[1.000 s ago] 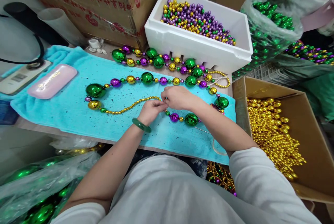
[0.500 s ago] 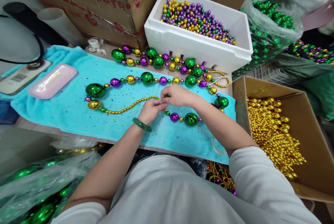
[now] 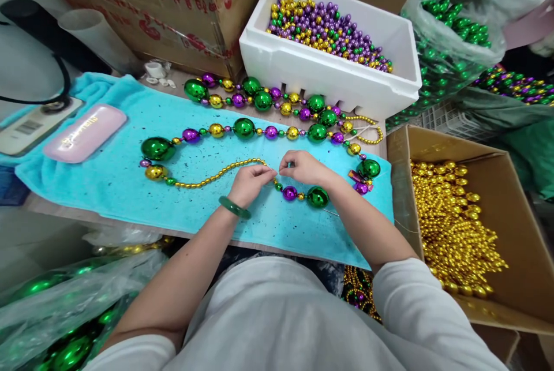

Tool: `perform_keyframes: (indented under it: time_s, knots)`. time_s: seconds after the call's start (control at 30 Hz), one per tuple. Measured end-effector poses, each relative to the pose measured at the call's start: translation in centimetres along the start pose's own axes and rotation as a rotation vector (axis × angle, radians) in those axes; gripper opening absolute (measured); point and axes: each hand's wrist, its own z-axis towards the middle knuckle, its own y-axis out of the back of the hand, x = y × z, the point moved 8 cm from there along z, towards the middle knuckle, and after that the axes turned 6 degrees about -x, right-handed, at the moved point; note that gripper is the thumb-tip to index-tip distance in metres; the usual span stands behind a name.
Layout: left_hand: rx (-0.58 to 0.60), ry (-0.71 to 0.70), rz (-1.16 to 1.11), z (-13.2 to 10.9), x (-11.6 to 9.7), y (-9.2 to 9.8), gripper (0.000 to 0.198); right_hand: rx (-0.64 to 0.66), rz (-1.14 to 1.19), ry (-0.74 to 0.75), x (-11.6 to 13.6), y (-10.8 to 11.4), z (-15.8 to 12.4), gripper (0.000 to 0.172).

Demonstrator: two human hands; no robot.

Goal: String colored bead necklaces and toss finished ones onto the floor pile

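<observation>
A bead necklace [image 3: 244, 128] of green, purple and gold balls lies in a wide loop on a turquoise towel [image 3: 203, 209]. Its thin gold bead strand [image 3: 216, 176] runs up to my left hand [image 3: 252, 182], which pinches the necklace where the strand meets a small green bead. A green bangle [image 3: 234, 208] is on my left wrist. Just right of those fingertips, my right hand [image 3: 305, 168] is closed in a pinch; what sits between its fingers is too fine to make out. A thin needle-like rod [image 3: 330, 212] lies partly under my right forearm.
Behind the towel lies another bead necklace [image 3: 262, 101], against a white foam box [image 3: 320, 68] of small mixed beads. A carton [image 3: 415, 186] of gold beads stands right. A purple-bead carton [image 3: 182, 25] is at the back. Left on the towel is a pink case [image 3: 85, 133].
My right hand has drawn slightly right, leaving a small gap from my left fingertips. The right forearm has shifted, uncovering a purple bead and a colourful tag. The left hand stays nearly still.
</observation>
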Motion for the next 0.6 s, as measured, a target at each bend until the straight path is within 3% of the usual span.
perform_keyframes:
  time_s: [0.17, 0.37, 0.5, 0.6]
  knots:
    - [-0.011, -0.094, 0.103, 0.3, -0.5, 0.4, 0.034, -0.103, -0.067, 0.085, 1.4, 0.0, -0.9, 0.01]
    - [0.063, 0.088, -0.015, 0.4, 0.7, -0.3, 0.032, -0.293, -0.453, 0.185, 3.4, -1.1, -3.3, 0.02]
    - [0.06, 0.12, -0.102, 0.3, 1.0, -0.5, 0.03, -0.274, -0.637, 0.267, 4.1, -3.2, -5.1, 0.03]
    - [0.062, 0.062, -0.069, 0.3, 1.0, -0.4, 0.026, -0.255, -0.561, 0.255, 3.5, -3.2, -5.3, 0.028]
